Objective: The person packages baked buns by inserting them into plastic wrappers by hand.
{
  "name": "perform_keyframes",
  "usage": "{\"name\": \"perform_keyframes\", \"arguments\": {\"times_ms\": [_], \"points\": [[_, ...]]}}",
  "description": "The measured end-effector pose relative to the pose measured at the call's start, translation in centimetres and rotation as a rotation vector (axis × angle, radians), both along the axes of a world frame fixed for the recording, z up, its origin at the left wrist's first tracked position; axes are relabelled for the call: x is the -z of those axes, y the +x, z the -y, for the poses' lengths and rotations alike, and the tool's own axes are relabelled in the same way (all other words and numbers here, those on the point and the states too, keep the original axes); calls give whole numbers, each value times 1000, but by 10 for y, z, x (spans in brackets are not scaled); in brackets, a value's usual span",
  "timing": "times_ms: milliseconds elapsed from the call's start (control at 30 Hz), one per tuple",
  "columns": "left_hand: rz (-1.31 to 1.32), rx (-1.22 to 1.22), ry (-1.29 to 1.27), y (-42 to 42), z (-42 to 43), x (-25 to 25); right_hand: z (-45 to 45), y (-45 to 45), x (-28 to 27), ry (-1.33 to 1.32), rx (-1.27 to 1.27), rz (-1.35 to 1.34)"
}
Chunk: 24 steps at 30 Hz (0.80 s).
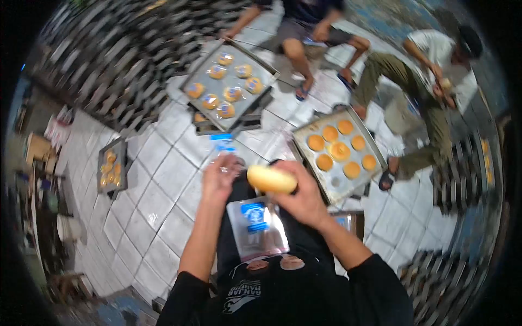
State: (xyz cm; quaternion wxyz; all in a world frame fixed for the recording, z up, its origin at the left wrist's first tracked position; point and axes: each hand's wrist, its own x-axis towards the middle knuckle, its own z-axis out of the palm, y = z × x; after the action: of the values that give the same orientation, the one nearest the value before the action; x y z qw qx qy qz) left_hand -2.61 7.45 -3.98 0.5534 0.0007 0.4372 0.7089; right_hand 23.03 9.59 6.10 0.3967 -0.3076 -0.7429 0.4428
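My right hand grips a round golden bun, turned on its side above my lap. To its left, my left hand is smeared by motion, its fingers closed on a clear plastic bag with blue print. On my lap lies a flat stack of similar clear bags with a blue label. In front of my right hand, a metal tray carries several unwrapped buns.
Ahead, another tray holds several bagged buns, with a seated person's hand at its corner. A second person sits at the right, holding something small. A smaller tray of buns lies left. Stacked dark trays line the sides.
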Motion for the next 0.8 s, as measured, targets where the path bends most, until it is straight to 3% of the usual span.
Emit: {"name": "perform_keyframes", "arguments": {"times_ms": [67,100,200,300,367,500,600,733,800], "points": [[-1,54,28,13,-7,5,9,-20,14,521,-112,9],[-9,21,54,29,-7,-12,5,-23,22,658,-100,67],[-5,62,90,51,15,-72,-2,-31,39,681,103,129],[77,158,88,46,29,-74,6,-42,15,803,27,126],[80,160,47,46,38,-69,9,-56,6,720,33,154],[382,255,241,21,46,-61,29,-80,9,591,-88,194],[267,-42,228,43,56,-54,28,-91,16,513,-58,257],[351,160,402,-5,63,-37,50,-104,46,436,-239,232],[183,-5,280,22,62,-39,37,-97,43,534,-244,372]]}}
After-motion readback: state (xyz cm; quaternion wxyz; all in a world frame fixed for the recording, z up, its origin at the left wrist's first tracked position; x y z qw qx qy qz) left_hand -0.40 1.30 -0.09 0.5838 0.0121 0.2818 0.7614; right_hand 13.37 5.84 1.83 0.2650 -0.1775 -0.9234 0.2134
